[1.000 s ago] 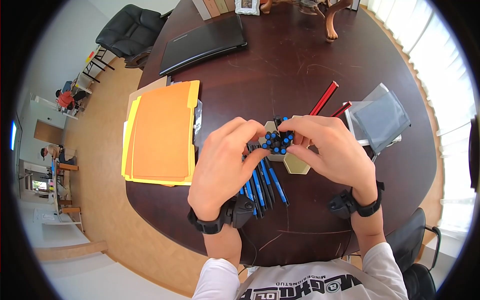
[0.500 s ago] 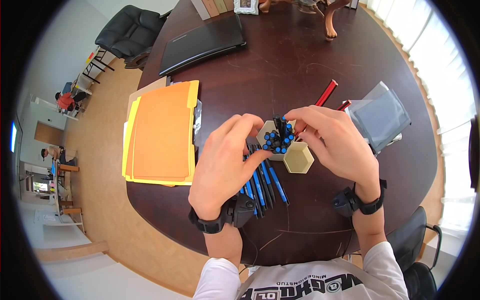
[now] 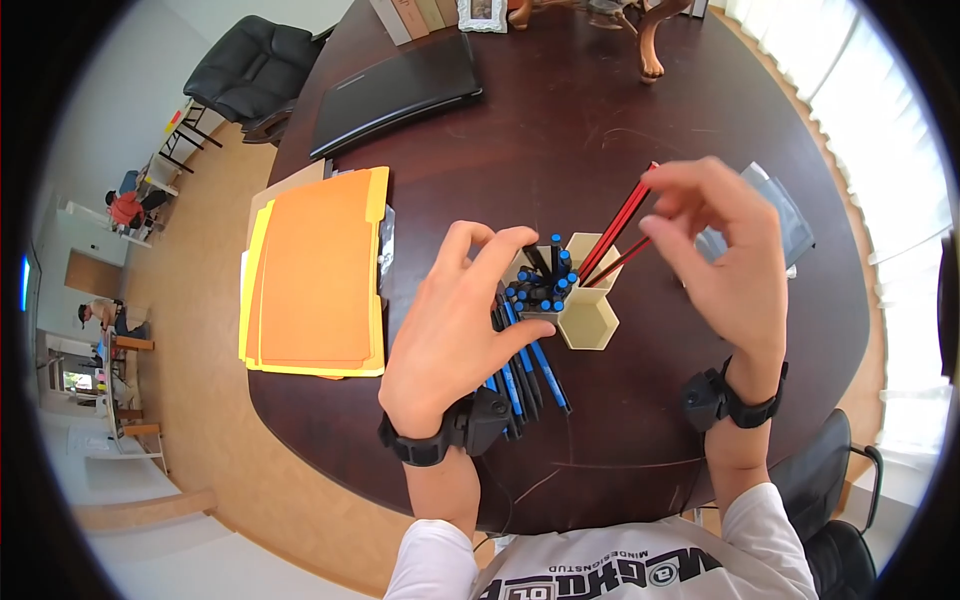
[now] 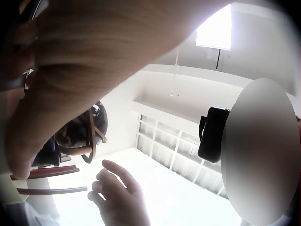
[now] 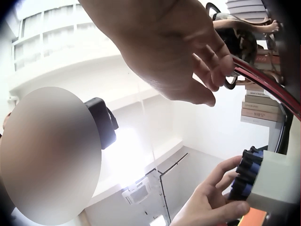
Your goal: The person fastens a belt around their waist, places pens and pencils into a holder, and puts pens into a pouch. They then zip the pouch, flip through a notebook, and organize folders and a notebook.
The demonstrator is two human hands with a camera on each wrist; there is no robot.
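A cream holder (image 3: 588, 322) with hexagonal cells stands on the dark table. Black pens with blue ends (image 3: 556, 275) lean apart in its left cell; red-and-black pencils (image 3: 618, 225) rise from the back right cell. My left hand (image 3: 450, 320) arches around the left cell, its thumb along the near side and index finger by a black pen at the far side. In the right wrist view, that hand's fingertips lie against the pen tops. My right hand (image 3: 725, 250) hovers beside the pencils with fingers bent and spread, and the left wrist view shows it apart from them.
Several blue-and-black pens (image 3: 548, 375) lie on the table under my left hand. Orange and yellow folders (image 3: 310, 280) are stacked at left, with a closed black laptop (image 3: 400, 95) behind. A grey pouch (image 3: 785, 215) lies at right, partly behind my right hand.
My right hand has left the pens and moved right and away from me, up by the pencils. My left thumb and fingers have spread wider, and the bunched pens have fanned out.
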